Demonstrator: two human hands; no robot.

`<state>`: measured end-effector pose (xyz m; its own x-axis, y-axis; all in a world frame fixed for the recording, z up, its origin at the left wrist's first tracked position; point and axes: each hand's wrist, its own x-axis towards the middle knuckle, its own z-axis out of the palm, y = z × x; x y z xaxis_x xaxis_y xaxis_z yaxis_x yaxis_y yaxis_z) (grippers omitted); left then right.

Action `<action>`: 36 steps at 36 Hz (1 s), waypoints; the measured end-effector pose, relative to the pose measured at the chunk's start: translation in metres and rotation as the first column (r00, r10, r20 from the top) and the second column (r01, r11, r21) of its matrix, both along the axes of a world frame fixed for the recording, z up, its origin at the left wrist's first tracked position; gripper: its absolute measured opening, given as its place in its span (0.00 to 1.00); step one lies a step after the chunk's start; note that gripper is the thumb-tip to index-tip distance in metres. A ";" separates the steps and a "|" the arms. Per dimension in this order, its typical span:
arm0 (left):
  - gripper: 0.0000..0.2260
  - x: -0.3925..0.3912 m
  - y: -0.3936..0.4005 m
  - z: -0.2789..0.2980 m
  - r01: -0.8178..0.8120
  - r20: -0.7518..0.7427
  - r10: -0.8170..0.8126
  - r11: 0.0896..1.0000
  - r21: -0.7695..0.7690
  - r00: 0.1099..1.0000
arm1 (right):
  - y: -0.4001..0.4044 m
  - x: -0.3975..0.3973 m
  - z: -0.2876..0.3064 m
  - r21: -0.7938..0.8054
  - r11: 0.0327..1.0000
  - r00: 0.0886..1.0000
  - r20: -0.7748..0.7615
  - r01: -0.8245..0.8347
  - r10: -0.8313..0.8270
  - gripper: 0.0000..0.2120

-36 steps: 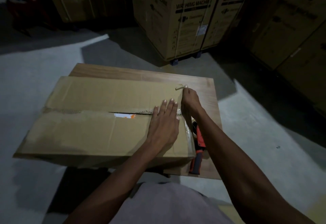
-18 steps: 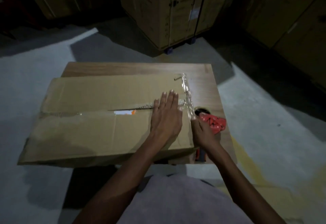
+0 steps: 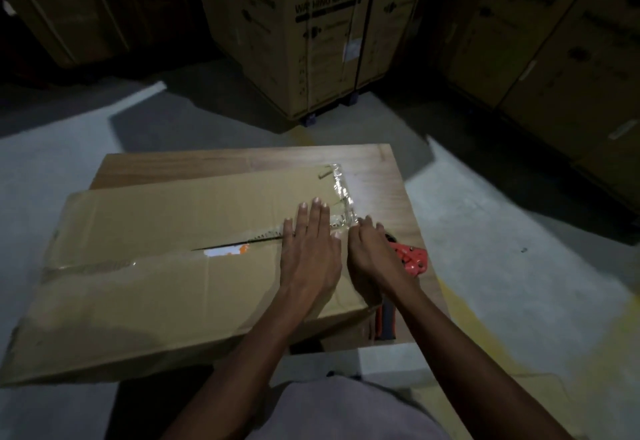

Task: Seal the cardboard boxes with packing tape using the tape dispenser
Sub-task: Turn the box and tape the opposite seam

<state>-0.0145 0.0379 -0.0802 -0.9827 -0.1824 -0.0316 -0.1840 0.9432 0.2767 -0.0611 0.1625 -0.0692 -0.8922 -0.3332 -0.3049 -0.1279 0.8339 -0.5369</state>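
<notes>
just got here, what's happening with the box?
A person is taping a cardboard box shut on a wooden table. The left hand lies flat on the top flaps near the centre seam, which still gapes. The right hand presses on the clear tape running along the box's right edge. The red tape dispenser lies on the table just right of that hand; no hand grips it.
</notes>
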 end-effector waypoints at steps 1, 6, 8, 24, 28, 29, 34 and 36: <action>0.27 -0.002 -0.002 0.000 -0.006 -0.001 0.006 1.000 0.008 1.000 | -0.002 -0.007 -0.002 0.030 0.999 1.000 0.007 -0.016 0.016 0.20; 0.27 -0.008 0.000 0.000 -0.007 -0.019 0.007 1.000 -0.008 1.000 | -0.019 -0.058 0.009 0.006 1.000 1.000 0.021 0.000 0.000 0.16; 0.27 -0.009 0.001 0.001 -0.003 -0.014 0.003 1.000 -0.002 1.000 | -0.030 -0.079 0.016 -0.003 1.000 1.000 0.011 0.030 -0.030 0.12; 0.27 -0.011 -0.001 0.000 -0.027 -0.018 0.027 1.000 -0.006 0.999 | -0.079 -0.141 0.036 -0.099 0.985 0.984 0.121 0.140 -0.127 0.18; 0.27 -0.014 -0.004 -0.001 -0.030 -0.020 0.030 1.000 -0.008 0.999 | -0.089 -0.135 0.032 0.011 0.995 0.995 -0.019 0.101 -0.101 0.16; 0.26 -0.014 -0.004 -0.002 -0.030 -0.022 0.030 0.999 -0.011 0.999 | -0.089 -0.133 0.028 -0.008 0.995 0.994 -0.044 0.103 -0.103 0.14; 0.27 -0.014 -0.004 -0.005 -0.034 -0.045 0.034 0.999 0.006 0.998 | -0.073 -0.120 0.017 -0.289 0.943 0.986 0.030 0.167 -0.165 0.19; 0.27 -0.014 -0.004 -0.005 -0.030 -0.046 0.031 0.999 0.025 0.998 | -0.063 -0.110 0.012 -0.323 0.942 0.995 -0.010 0.092 -0.101 0.20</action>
